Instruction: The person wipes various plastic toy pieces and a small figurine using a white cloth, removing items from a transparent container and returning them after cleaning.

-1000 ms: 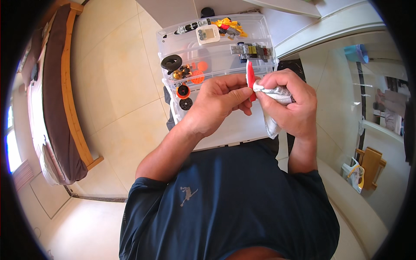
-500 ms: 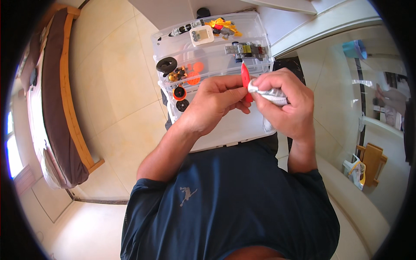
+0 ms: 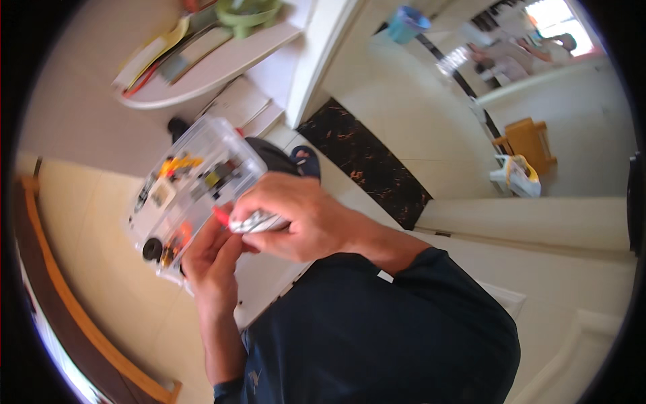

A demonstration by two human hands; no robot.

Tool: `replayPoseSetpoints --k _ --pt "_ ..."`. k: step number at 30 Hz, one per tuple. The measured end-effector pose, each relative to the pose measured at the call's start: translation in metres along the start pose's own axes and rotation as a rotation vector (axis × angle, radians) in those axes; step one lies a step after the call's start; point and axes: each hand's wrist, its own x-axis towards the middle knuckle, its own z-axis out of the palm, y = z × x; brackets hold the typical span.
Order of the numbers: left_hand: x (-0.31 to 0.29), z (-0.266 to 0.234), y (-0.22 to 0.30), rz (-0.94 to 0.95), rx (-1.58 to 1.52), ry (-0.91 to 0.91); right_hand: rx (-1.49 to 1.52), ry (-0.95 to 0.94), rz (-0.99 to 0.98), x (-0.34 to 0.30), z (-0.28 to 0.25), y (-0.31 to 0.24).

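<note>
Pinched in my left hand (image 3: 212,262) is a narrow red plastic piece (image 3: 221,215), mostly hidden by fingers. My right hand (image 3: 296,212) grips a crumpled white-grey cloth (image 3: 257,222) against it. Both hands are over a clear plastic box (image 3: 249,158) and its white lid area (image 3: 266,283). Beyond the fingers lie yellow toy parts (image 3: 178,165), a grey toy chassis (image 3: 219,176) and a small white device with a screen (image 3: 161,194). A black tyre (image 3: 153,250) is left of my left hand, with orange parts (image 3: 180,234) beside it. The picture is slightly blurred.
Above the box juts a rounded white shelf (image 3: 208,77) bearing a green basin (image 3: 245,19). A dark marble strip (image 3: 367,161) crosses the floor. Farther right are a blue bin (image 3: 407,25), a wooden stool (image 3: 528,148) and a white bag (image 3: 517,176). A wooden bed frame (image 3: 74,296) runs along the left.
The view has swung to the right, so the box and both hands appear farther left and rotated. The shelf has come into sight. Both hands keep hold of the red piece and cloth.
</note>
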Motion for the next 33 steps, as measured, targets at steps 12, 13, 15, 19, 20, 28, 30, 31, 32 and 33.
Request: replayPoseSetpoints --k 12,13,15,19,20,28,30,31,32,33 --pt "-0.015 -0.002 0.018 0.018 0.204 -0.055 0.172 0.065 0.222 -0.038 0.018 0.003" --pt "-0.016 -0.002 0.018 -0.008 0.152 -0.055 0.064 0.081 0.16 -0.028 0.012 -0.004" --pt "-0.013 0.0 0.011 0.008 0.136 -0.092 -0.065 0.162 0.138 -0.021 0.008 -0.009" --pt "-0.015 0.008 0.009 0.001 0.189 -0.07 -0.165 0.069 0.022 -0.01 0.009 -0.011" --pt "-0.015 0.008 0.009 -0.001 0.234 -0.089 -0.166 0.034 0.016 -0.008 0.01 -0.014" --pt "-0.021 0.001 0.014 0.045 0.23 0.036 -0.284 -0.062 -0.043 -0.005 0.018 -0.028" --pt "-0.021 0.001 0.014 0.03 0.158 -0.042 -0.269 -0.099 -0.028 -0.001 0.014 -0.031" --pt "-0.021 -0.001 0.016 0.017 0.156 -0.052 -0.261 -0.102 -0.032 0.001 0.014 -0.033" --pt "-0.021 -0.003 0.016 0.02 0.159 -0.044 -0.286 -0.121 -0.055 0.003 0.015 -0.033" --pt "-0.02 -0.005 0.015 0.019 0.128 -0.057 -0.312 -0.139 -0.079 0.004 0.015 -0.034"
